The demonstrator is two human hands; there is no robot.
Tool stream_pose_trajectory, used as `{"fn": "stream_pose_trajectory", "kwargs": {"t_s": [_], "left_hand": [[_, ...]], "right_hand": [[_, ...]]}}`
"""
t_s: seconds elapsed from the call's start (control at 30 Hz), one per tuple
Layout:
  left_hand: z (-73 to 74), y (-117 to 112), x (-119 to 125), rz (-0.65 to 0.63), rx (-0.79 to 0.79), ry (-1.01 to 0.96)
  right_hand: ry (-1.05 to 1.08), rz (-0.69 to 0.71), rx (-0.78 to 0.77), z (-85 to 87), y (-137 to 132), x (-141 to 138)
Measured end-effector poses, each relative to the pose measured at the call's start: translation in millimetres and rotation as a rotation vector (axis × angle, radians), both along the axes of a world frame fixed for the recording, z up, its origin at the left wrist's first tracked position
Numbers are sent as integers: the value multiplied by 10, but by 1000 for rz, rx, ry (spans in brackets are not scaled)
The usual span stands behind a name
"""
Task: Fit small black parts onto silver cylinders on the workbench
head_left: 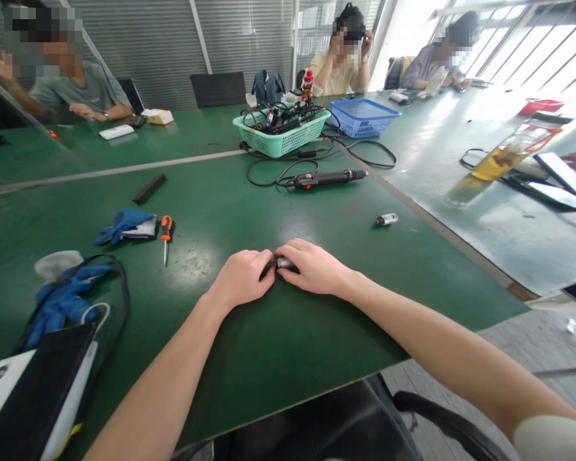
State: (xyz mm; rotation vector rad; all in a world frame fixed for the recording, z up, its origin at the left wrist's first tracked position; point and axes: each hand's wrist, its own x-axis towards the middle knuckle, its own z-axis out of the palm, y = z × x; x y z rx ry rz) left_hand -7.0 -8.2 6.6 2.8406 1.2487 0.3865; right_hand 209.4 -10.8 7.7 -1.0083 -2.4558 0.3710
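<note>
Near the front middle of the green table, my left hand (244, 276) curls around a small black piece (267, 269), mostly covered by the fingers. Right beside it, my right hand (314, 266) grips a small silver metal cylinder (285, 262). The two pieces meet end to end between my hands; whether they are joined I cannot tell. Off to the right lies another small silver cylinder (387, 219) with a dark tip. An orange-handled screwdriver (166, 230) rests on the left, next to a blue-and-white glove (129, 225).
Beyond my hands lies a corded electric screwdriver (326, 179). A green basket (283, 142) of cables and a blue basket (365, 121) stand behind it. A black bar (150, 189), blue glove (60, 304) and black-and-white device (33, 397) are left; a tilted bottle (499, 160) is right. Several people sit around.
</note>
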Motion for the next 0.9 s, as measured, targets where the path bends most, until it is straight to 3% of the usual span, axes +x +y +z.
{"fn": "stream_pose_trajectory", "kwargs": {"t_s": [0.9], "left_hand": [[-46,7,-8,-2,13,-3]], "right_hand": [[-21,-20,-5,-13,4,14]]}}
